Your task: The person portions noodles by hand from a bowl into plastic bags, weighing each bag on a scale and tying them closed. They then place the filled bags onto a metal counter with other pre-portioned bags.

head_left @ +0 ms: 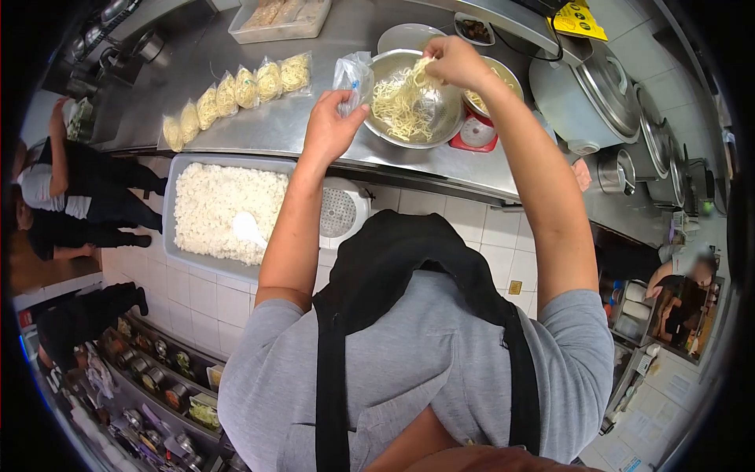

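Observation:
My right hand [454,63] is closed on a bunch of yellow noodles [422,77], lifted over the right side of a metal bowl [448,126]. More noodles [403,110] lie loose in that bowl, and some strands trail up to my fingers. At the bowl's left rim my left hand [333,124] grips a clear plastic bag [353,74] between thumb and fingers. Just right of the bowl, a red kitchen scale [476,134] carries a second bowl [511,79] with noodles in it, partly hidden by my right forearm.
Several bagged noodle portions [246,88] form a row on the steel counter [177,67]. Below the counter edge sits a grey tub [170,228] of white rice with a paddle [249,229]. Large lidded pots [586,102] stand right. Other people work at both sides.

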Action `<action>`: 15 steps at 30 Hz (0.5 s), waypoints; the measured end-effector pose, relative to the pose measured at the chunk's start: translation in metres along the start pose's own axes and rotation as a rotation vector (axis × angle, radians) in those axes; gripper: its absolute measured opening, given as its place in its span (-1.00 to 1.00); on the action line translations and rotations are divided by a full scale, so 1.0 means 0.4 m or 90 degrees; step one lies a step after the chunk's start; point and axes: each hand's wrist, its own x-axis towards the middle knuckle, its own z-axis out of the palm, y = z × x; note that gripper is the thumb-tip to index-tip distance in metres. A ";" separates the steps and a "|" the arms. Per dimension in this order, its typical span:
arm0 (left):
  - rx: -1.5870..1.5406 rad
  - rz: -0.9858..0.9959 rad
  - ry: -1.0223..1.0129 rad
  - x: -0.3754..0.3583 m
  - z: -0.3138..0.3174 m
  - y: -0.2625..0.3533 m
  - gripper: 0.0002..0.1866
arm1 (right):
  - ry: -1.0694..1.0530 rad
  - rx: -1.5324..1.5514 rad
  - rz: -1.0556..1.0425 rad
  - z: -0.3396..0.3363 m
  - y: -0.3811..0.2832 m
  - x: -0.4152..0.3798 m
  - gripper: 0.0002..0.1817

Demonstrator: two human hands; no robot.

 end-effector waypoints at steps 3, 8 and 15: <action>-0.007 0.012 -0.003 0.021 0.005 0.001 -0.42 | 0.007 0.074 -0.018 -0.106 -0.080 -0.011 -0.86; -0.023 0.006 -0.001 0.046 0.016 0.000 -0.44 | 0.040 0.100 0.044 -0.258 -0.281 -0.090 -0.78; -0.039 -0.011 -0.009 0.055 0.020 -0.001 -0.47 | 0.132 0.079 -0.002 -0.353 -0.343 -0.111 -0.85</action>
